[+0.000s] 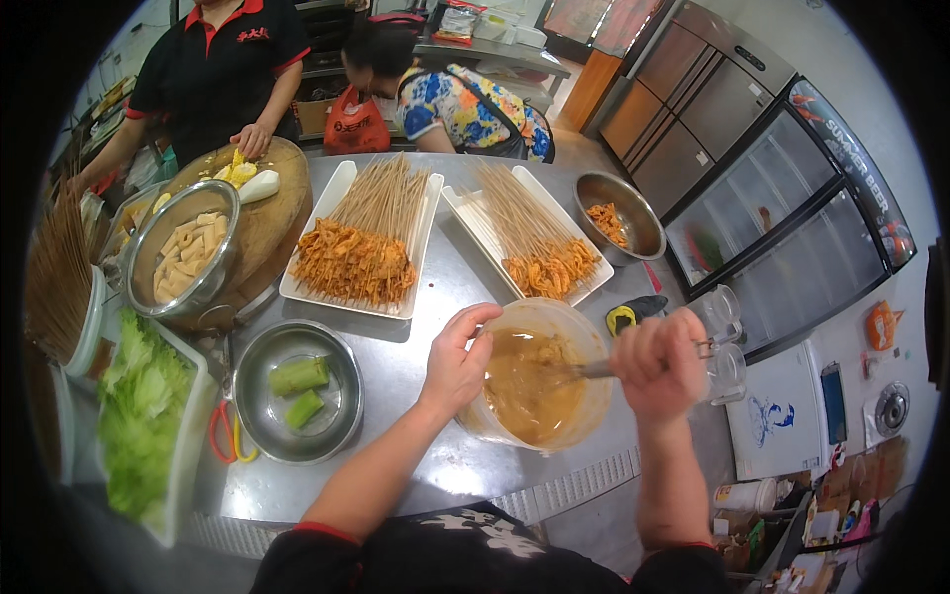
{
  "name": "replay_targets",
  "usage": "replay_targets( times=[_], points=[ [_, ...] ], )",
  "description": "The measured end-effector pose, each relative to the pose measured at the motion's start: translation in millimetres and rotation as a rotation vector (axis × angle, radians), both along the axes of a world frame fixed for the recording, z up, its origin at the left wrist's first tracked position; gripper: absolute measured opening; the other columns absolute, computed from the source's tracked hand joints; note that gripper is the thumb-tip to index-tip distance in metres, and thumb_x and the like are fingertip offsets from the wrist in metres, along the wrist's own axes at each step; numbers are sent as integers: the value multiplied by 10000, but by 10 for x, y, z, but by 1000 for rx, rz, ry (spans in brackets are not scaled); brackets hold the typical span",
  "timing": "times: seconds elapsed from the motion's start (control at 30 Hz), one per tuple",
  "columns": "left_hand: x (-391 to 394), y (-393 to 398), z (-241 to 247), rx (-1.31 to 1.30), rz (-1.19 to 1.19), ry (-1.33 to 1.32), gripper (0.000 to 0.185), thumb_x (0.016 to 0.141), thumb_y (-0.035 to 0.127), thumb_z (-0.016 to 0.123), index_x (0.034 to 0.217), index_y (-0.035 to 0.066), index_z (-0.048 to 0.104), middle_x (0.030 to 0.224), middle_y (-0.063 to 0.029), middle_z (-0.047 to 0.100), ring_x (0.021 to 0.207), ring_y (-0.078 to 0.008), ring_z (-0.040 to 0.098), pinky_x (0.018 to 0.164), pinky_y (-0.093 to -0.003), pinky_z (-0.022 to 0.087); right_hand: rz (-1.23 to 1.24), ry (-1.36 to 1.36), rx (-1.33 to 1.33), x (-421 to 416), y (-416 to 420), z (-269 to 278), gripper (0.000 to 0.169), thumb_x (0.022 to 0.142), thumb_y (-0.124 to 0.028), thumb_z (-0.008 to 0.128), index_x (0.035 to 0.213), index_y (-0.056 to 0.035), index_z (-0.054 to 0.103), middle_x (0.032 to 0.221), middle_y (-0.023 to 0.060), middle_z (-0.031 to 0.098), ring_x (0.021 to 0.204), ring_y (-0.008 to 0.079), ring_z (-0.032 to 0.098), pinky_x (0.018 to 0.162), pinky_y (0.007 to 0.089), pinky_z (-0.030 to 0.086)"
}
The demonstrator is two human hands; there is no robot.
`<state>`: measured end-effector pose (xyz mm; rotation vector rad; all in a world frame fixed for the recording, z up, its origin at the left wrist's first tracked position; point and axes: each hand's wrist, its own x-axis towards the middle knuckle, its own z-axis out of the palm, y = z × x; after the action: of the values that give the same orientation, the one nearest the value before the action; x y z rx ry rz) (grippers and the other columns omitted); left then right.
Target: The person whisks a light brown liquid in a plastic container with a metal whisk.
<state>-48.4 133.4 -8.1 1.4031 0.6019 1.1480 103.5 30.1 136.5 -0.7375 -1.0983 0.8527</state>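
Observation:
A translucent plastic tub (pixel 594 334) of thick brown sauce stands near the front edge of the steel table. My left hand (pixel 460 356) grips its left rim, thumb and fingers on either side of the wall. In my right hand (pixel 660 364) is the handle of a metal utensil (pixel 594 369); its head is sunk in the sauce, so its kind is hidden. Behind the tub, a white tray (pixel 349 303) holds many skewers of orange-brown coated food, and a second white tray (pixel 479 245) holds more. A steel bowl (pixel 638 215) with some orange food stands at the back right.
Left are a steel bowl (pixel 249 393) with green vegetable pieces, red-and-yellow scissors (pixel 226 431), a lettuce tray (pixel 194 416), a bowl (pixel 141 260) of pale tube-shaped pieces and a round chopping board (pixel 286 200). A person (pixel 223 74) handles corn there; another person (pixel 475 111) bends behind the table.

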Motion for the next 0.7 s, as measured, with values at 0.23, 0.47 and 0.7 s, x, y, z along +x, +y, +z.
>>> replay_targets(
  times=[0.23, 0.47, 0.7],
  points=[
    [-9, -49, 112, 52, 77, 15, 248, 795, -7, 452, 1010, -4, 575, 1072, -110, 578, 980, -205, 551, 830, -285, 434, 41, 122, -134, 129, -260, -275, 266, 913, -161, 414, 665, -89, 352, 465, 6, 306, 387, 115, 282, 400, 279, 296],
    [14, -84, 73, 5, 110, -49, 237, 792, -12, 450, 989, -2, 581, 1073, -127, 577, 996, -224, 551, 858, -295, 430, -17, 32, 120, 189, -64, 43, 265, 920, -174, 410, 676, -87, 355, 457, 7, 311, 373, 105, 277, 377, 272, 293],
    [22, -78, 112, 78, 126, 26, 222, 788, -17, 452, 966, -2, 584, 1072, -132, 581, 997, -225, 552, 878, -300, 426, -7, 253, -128, 207, -193, -378, 266, 924, -177, 393, 678, -84, 357, 444, 4, 291, 373, 108, 273, 386, 267, 280]
  ],
)
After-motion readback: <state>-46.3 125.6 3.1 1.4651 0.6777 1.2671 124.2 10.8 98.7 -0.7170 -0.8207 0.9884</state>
